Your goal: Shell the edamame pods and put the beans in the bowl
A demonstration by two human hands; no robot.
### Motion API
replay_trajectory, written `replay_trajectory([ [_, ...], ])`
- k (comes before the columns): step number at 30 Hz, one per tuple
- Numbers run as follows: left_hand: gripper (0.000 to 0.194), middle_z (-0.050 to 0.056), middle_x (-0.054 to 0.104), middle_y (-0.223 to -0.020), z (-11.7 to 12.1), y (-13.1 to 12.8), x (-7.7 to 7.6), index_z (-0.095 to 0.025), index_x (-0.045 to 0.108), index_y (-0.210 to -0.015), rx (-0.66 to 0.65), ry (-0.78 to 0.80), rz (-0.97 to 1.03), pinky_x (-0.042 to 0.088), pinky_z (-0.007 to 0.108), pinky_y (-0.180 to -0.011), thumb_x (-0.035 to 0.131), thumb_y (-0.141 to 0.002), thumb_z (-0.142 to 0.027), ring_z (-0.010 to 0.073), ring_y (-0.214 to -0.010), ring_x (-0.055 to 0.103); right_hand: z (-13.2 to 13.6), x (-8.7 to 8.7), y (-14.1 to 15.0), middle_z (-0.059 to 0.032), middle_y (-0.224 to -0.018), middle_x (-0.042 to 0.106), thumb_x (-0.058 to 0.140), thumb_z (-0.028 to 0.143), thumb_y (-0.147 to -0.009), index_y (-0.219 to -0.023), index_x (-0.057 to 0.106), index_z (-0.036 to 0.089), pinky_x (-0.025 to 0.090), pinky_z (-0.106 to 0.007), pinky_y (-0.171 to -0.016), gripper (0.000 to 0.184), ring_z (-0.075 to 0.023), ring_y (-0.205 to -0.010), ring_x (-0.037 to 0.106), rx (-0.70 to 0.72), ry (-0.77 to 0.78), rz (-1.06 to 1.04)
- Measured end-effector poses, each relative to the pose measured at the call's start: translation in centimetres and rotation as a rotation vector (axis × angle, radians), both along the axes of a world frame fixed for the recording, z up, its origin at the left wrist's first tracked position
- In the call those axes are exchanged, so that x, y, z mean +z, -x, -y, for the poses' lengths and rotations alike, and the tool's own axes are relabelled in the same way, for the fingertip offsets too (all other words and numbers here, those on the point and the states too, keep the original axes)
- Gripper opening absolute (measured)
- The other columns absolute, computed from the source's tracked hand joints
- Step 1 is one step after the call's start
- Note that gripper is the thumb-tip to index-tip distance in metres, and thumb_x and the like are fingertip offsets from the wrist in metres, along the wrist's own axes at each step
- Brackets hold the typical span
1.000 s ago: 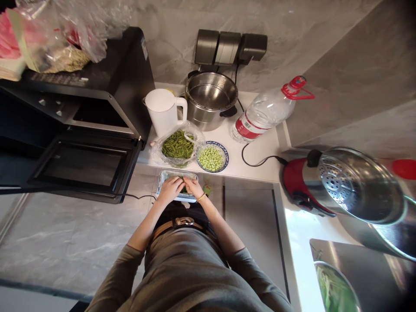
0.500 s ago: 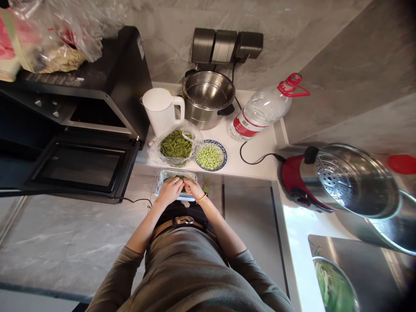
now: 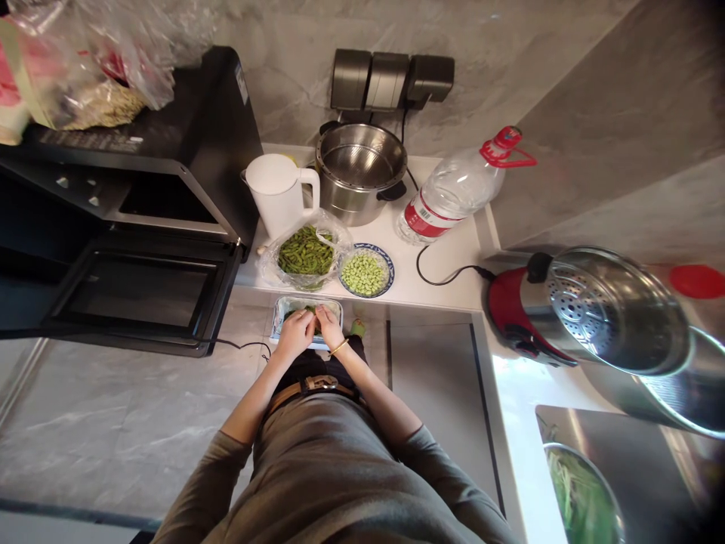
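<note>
My left hand [image 3: 295,334] and my right hand [image 3: 330,326] meet over a small white-and-blue plastic tub [image 3: 277,316] at my waist, below the counter edge. Their fingers are closed and pinched together at the tips. Whatever they hold is too small and covered to make out. Dark green stuff shows inside the tub behind my fingers. Just beyond, on the counter, lies an open clear plastic bag [image 3: 273,266] of green bean pods [image 3: 306,251]. Beside it, shelled pale green beans [image 3: 363,273] fill a blue-rimmed plate [image 3: 391,273].
A white jug [image 3: 276,193], a steel pot [image 3: 362,193] and a large water bottle [image 3: 447,200] stand behind. At left, a black oven [image 3: 218,143] has its door [image 3: 147,291] down. A red electric cooker [image 3: 513,313] sits right, near a sink with greens [image 3: 583,491].
My right hand has shifted slightly up and left, its fingertips now raised closer to the left hand's. The view has moved a little; the counter things stay put.
</note>
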State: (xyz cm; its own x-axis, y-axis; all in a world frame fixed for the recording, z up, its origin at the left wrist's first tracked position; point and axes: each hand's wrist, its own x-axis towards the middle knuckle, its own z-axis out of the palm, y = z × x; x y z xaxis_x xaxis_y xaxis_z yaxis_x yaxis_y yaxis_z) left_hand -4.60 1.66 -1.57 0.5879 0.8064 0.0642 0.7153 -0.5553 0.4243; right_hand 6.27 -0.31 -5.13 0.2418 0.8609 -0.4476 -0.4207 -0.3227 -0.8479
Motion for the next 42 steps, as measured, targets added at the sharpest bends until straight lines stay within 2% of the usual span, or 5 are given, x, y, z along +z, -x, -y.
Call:
replay_trajectory([
  [8, 0.03, 0.008, 0.068, -0.083, 1.3, 0.0, 0.7, -0.018, 0.066, -0.083, -0.182, 0.092, -0.192, 0.046, 0.029, -0.073, 0.039, -0.093, -0.023, 0.0186, -0.08, 0.064, -0.7, -2.9, -1.1, 0.0065, -0.047, 0.035, 0.059, 0.054, -0.073, -0.053, 0.04, 0.022, 0.027, -0.025, -0.043, 0.042, -0.0088, -0.044, 0.03, -0.052, 0.114, -0.022],
  [13, 0.036, 0.011, 0.071, -0.078, 0.2, 0.8, -0.2, -0.018, 0.07, -0.075, -0.004, 0.267, -0.32, 0.046, 0.031, -0.072, 0.045, -0.092, -0.038, 0.0224, -0.078, 0.066, -0.1, -3.1, -2.6, 0.0084, -0.042, 0.031, 0.064, 0.063, -0.066, -0.052, 0.038, 0.022, 0.02, -0.023, -0.037, 0.05, -0.0059, -0.038, 0.025, 0.054, 0.147, -0.143],
  [17, 0.023, 0.009, 0.073, -0.092, -1.5, 1.1, -1.1, -0.021, 0.07, -0.097, 0.03, 0.356, -0.324, 0.047, 0.031, -0.075, 0.048, -0.09, -0.024, 0.0223, -0.086, 0.067, 0.4, -2.7, -2.9, 0.0083, -0.039, 0.032, 0.067, 0.067, -0.061, -0.05, 0.041, 0.021, 0.018, -0.022, -0.035, 0.053, -0.0044, -0.036, 0.025, 0.138, 0.143, -0.172],
  [32, 0.028, 0.008, 0.064, -0.078, -0.4, -0.7, -1.4, -0.018, 0.053, -0.086, 0.087, 0.116, -0.009, 0.044, 0.027, -0.065, 0.029, -0.097, -0.029, 0.0188, -0.072, 0.063, 0.0, 0.2, -1.4, 0.007, -0.048, 0.028, 0.05, 0.079, -0.068, -0.056, 0.034, 0.023, 0.02, -0.024, -0.04, 0.059, -0.0075, -0.042, 0.024, 0.239, 0.009, -0.004],
  [42, 0.035, -0.002, 0.046, -0.053, -1.1, -0.7, -0.5, -0.02, 0.046, -0.066, 0.311, 0.252, 0.406, 0.035, 0.023, -0.054, 0.032, -0.096, -0.03, 0.0115, -0.049, 0.047, 0.4, 2.7, -1.3, 0.0028, -0.061, 0.045, 0.047, 0.058, -0.085, -0.07, 0.046, 0.022, 0.037, -0.028, -0.056, 0.039, -0.0123, -0.057, 0.04, 0.302, -0.226, 0.311],
])
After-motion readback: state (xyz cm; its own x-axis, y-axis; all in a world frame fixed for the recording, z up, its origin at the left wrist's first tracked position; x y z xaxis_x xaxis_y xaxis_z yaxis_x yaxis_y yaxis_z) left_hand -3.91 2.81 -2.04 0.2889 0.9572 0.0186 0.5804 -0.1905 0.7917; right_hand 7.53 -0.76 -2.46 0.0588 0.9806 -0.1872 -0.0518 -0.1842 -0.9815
